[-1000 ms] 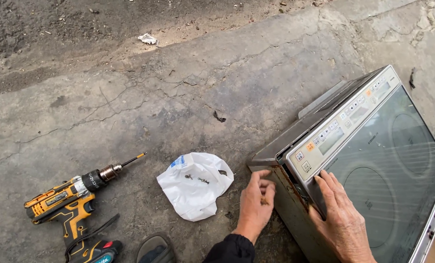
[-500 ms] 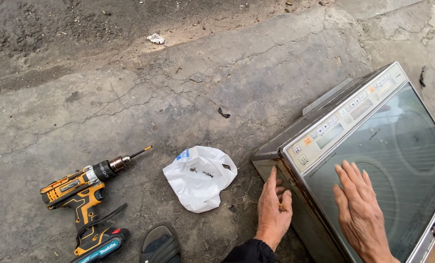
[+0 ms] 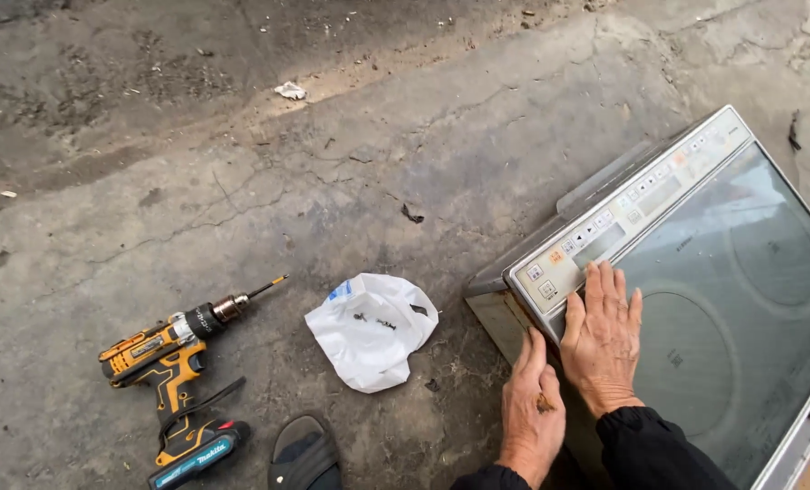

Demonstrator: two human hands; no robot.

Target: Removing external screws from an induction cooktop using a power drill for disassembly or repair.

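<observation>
A: What is far left on the ground?

B: A yellow drill (image 3: 171, 354), at about 8 o'clock. Its bit points up toward 2 o'clock. Just beside it, at 6 o'clock, is the tip of a dark sandal (image 3: 303, 454).

A: And next?

B: A white bag (image 3: 371, 329) lies in the middle, with small dark bits on it. A white scrap (image 3: 290, 91) sits far up at 11 o'clock.

A: Where are the hands?

B: The left hand (image 3: 532, 413) lies flat, fingers together, on the near side of the stove (image 3: 731, 299). The right hand (image 3: 603, 340) lies flat on the stove's top, fingers a little spread, by the buttons. Neither hand holds anything.

A: Where is the stove?

B: At 3 o'clock, on the cracked ground (image 3: 241, 200), tipped a bit.
</observation>
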